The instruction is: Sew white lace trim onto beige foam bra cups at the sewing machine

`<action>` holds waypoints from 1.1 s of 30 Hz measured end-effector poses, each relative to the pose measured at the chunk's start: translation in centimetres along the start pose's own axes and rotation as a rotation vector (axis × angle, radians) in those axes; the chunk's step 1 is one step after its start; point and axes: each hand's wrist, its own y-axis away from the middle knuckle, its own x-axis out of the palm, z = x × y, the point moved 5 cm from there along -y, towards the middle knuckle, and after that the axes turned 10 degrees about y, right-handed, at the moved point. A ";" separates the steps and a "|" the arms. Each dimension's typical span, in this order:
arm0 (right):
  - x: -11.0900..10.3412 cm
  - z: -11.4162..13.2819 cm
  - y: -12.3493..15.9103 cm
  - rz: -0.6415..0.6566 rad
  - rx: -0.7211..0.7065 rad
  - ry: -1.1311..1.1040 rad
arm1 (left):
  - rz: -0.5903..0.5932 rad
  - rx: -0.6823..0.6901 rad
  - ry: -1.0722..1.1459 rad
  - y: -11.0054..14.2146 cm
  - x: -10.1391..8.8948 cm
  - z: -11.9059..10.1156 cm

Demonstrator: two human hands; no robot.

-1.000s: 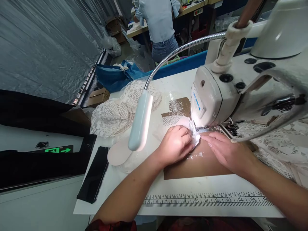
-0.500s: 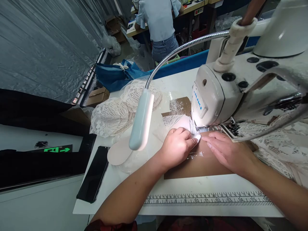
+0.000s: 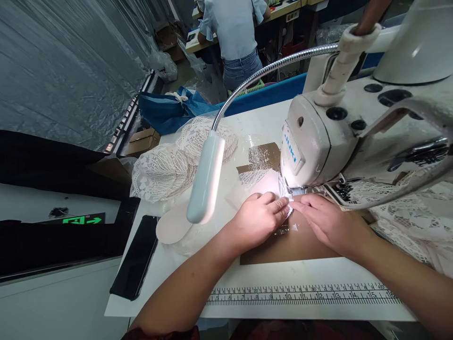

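A piece of white lace fabric (image 3: 268, 182) lies under the head of a sewing machine (image 3: 311, 141), lit brightly near the needle. My left hand (image 3: 260, 217) is closed on the fabric's near edge, thumb and fingers pressed together just in front of the needle area. From the other side my right hand (image 3: 327, 219) meets that same edge, its fingertips pinching the lace close to my left fingers. Both hands rest over a brown board (image 3: 300, 245) taped to the table. The needle itself is hidden by the machine head and the glare.
A lamp (image 3: 205, 179) on a bendy metal neck hangs left of my hands. White lace pieces (image 3: 163, 172), a beige oval pad (image 3: 173, 224) and a black phone (image 3: 136, 257) lie leftward. More lace (image 3: 414, 203) is heaped at right. A person (image 3: 233, 38) works beyond.
My left fingers have shifted and straightened slightly at the lace edge. My right fingertips have moved a little left with it.
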 end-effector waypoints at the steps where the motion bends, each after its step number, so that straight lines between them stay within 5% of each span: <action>1: 0.3 0.1 0.2 -0.009 -0.013 0.018 | -0.022 0.005 -0.019 0.0 -0.1 -0.1; 7: 1.6 -0.2 0.6 0.040 0.067 0.054 | -0.093 -0.069 0.015 -0.6 -0.8 -0.1; 16: 0.5 0.2 0.9 -0.101 -0.056 0.060 | -0.061 -0.111 0.035 -0.9 -0.9 0.0; 28: -0.1 0.3 -0.6 0.041 0.008 0.151 | -0.139 -0.177 0.049 -1.2 -1.4 1.0; 33: -0.3 0.2 -0.5 -0.034 -0.032 0.112 | -0.186 -0.250 0.063 -1.1 -1.3 2.0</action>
